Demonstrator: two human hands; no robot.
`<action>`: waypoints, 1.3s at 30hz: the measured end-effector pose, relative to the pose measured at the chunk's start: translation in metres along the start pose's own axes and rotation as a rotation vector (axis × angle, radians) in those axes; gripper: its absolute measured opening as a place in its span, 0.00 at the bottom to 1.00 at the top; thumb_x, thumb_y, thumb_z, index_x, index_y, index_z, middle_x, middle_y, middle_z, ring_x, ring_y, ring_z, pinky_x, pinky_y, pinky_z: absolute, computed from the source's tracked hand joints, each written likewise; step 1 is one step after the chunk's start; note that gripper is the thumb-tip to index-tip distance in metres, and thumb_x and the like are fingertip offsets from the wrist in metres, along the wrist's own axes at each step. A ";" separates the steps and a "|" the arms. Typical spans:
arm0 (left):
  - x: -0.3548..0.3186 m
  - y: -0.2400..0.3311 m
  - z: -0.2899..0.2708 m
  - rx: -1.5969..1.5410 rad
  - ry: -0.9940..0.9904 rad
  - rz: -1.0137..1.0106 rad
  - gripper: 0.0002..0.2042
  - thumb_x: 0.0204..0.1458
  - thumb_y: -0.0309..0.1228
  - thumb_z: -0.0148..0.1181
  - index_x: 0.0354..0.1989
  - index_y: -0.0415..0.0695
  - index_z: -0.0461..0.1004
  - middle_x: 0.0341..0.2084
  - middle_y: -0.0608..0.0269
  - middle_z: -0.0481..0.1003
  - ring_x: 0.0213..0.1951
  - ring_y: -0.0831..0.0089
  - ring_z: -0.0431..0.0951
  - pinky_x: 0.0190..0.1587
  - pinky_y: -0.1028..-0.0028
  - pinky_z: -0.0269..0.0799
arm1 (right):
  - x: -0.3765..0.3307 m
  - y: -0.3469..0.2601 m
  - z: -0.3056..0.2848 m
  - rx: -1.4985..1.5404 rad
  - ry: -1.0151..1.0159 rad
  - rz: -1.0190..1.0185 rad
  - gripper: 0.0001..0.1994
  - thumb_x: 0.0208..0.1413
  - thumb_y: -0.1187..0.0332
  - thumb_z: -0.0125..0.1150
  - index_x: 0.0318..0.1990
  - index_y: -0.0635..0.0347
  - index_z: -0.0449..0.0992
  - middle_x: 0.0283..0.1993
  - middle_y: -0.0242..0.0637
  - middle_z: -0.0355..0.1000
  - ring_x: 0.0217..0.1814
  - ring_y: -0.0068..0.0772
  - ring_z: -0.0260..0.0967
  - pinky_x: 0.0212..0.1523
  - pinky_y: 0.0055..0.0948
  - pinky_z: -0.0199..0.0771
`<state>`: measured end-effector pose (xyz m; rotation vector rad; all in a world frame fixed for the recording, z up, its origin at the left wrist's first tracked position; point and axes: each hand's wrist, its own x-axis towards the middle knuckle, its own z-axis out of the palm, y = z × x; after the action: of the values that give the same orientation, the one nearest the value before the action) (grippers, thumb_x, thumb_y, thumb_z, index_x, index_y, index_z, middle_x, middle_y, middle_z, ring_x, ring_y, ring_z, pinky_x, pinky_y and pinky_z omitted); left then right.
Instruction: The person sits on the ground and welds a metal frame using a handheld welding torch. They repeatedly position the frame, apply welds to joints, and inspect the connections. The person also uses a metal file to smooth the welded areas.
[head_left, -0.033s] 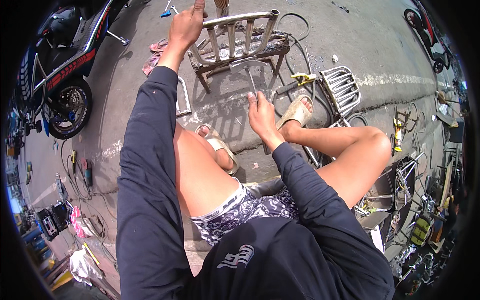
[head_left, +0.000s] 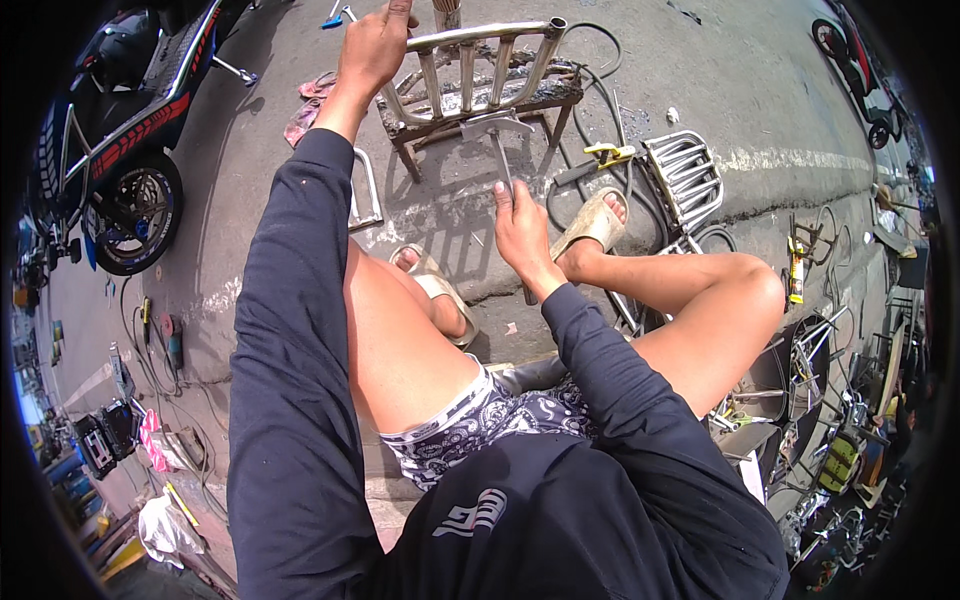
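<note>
My left hand (head_left: pixel 372 48) is closed round the upper left end of a shiny tubular metal rack (head_left: pixel 467 78) with several upright bars, its thumb pointing up. The rack stands tilted on a low, rough metal stand (head_left: pixel 405 130). In my right hand (head_left: pixel 523 232) is a chipping hammer (head_left: pixel 503 158), gripped by its thin handle, thumb along the shaft. Its wide, flat head lies just below the rack's lower edge, in front of the stand; whether it touches cannot be made out.
Right of the stand lie a yellow-jawed welding electrode holder (head_left: pixel 608 154), black cable (head_left: pixel 655 205) and another tubular rack (head_left: pixel 688 178). A motorcycle (head_left: pixel 130 200) is parked at left. Metal scraps and tools (head_left: pixel 800 380) crowd the right side; an angle grinder (head_left: pixel 174 342) lies at lower left.
Almost nothing differs. The rack and stand appear shifted very slightly in the picture; both hands keep their grips.
</note>
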<state>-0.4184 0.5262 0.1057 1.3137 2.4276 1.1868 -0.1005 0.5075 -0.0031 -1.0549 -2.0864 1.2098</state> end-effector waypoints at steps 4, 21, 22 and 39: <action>-0.005 0.007 0.003 -0.012 0.275 0.093 0.37 0.72 0.58 0.38 0.36 0.35 0.83 0.28 0.44 0.82 0.35 0.53 0.85 0.44 0.57 0.75 | 0.014 0.013 0.034 0.113 0.068 -0.074 0.13 0.75 0.60 0.52 0.46 0.63 0.70 0.28 0.60 0.74 0.34 0.72 0.74 0.31 0.54 0.69; -0.061 -0.068 0.019 -0.069 -0.072 0.148 0.31 0.58 0.60 0.67 0.50 0.40 0.78 0.35 0.53 0.84 0.40 0.63 0.85 0.47 0.64 0.78 | 0.056 0.024 0.056 0.025 -0.011 0.073 0.18 0.75 0.56 0.49 0.44 0.66 0.73 0.31 0.63 0.76 0.40 0.74 0.75 0.38 0.58 0.72; -0.059 -0.066 0.022 -0.017 -0.077 0.069 0.28 0.60 0.57 0.67 0.42 0.38 0.80 0.30 0.53 0.84 0.36 0.63 0.86 0.42 0.64 0.79 | 0.055 0.022 0.056 0.022 -0.010 0.077 0.18 0.76 0.56 0.49 0.44 0.66 0.73 0.32 0.62 0.76 0.40 0.73 0.75 0.38 0.57 0.73; -0.025 -0.021 0.039 0.087 0.056 0.357 0.17 0.64 0.45 0.61 0.36 0.40 0.77 0.21 0.41 0.77 0.31 0.39 0.81 0.33 0.52 0.76 | 0.021 0.023 0.039 -0.058 0.094 -0.283 0.10 0.74 0.62 0.54 0.51 0.60 0.72 0.31 0.58 0.77 0.36 0.71 0.75 0.32 0.58 0.71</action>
<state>-0.3986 0.5232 0.0584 1.8231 2.3720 1.2177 -0.1330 0.5124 -0.0408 -0.7912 -2.1226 0.9489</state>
